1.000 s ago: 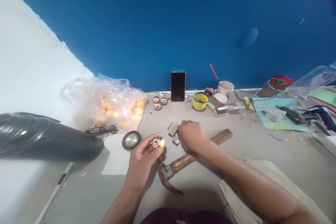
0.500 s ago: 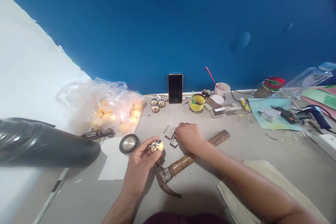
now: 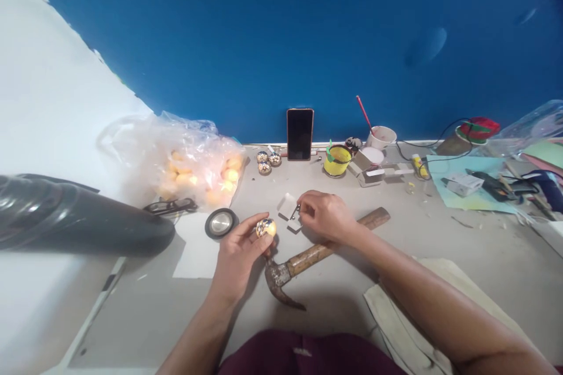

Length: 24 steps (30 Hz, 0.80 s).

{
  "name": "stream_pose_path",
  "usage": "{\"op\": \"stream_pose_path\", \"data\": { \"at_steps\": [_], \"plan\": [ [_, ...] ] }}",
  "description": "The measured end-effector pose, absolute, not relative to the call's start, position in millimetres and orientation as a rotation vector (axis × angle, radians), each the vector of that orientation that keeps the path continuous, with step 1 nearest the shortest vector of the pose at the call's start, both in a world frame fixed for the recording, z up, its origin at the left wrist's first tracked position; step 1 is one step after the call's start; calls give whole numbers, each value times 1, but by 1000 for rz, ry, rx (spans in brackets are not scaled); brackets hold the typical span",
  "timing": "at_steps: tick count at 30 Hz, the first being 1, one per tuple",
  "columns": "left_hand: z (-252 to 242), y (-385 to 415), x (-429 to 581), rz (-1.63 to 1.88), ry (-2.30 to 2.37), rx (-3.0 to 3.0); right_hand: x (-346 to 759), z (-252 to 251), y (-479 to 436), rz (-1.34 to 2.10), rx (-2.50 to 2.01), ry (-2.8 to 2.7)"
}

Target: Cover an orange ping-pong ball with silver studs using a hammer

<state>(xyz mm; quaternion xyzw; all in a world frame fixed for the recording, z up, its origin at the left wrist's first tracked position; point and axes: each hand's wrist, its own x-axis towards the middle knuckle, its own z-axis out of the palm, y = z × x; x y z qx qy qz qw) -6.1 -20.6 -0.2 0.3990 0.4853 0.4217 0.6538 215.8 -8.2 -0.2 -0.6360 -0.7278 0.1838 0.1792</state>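
Between the thumb and fingers of my left hand (image 3: 240, 252) is a small yellowish ball (image 3: 266, 228) partly covered with shiny mosaic bits. My right hand (image 3: 328, 215) is closed in a pinch at the edge of a small open white box (image 3: 288, 206) with tiny dark bits at it; whatever the fingertips hold is hidden. A claw hammer (image 3: 310, 259) with a worn wooden handle lies below both hands, its rusty head near my left hand and its handle passing under my right wrist. Left of my left hand lies a round black-rimmed metal disc (image 3: 220, 222).
Three finished-looking mosaic balls (image 3: 264, 167) sit near the wall beside an upright phone (image 3: 299, 135). A clear bag (image 3: 176, 135) with yellow balls stands left, behind a large dark cylinder (image 3: 88, 217). A yellow tub (image 3: 337, 161), a white cup (image 3: 381, 136) and a folded cloth (image 3: 396, 310) are on the right.
The camera view has shifted slightly, and the table items appear a little higher. My right hand has lifted slightly off the white box, whose tiny contents show more. My left hand still holds the ball.
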Motion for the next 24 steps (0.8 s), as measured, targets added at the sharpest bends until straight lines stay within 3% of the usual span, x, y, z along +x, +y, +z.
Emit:
{"op": "stream_pose_path", "data": {
  "at_steps": [8,19,24],
  "plan": [
    [-4,-20,-7,920,1006,862,217,-18,-11,810,-1440,-1810],
    [6,-26,-1,921,1160,1054,207,0,-21,1690,-1259,-1281],
    [9,-27,-1,896,1189,1102,202,-2,-24,1751,-1156,-1149]
  ]
}}
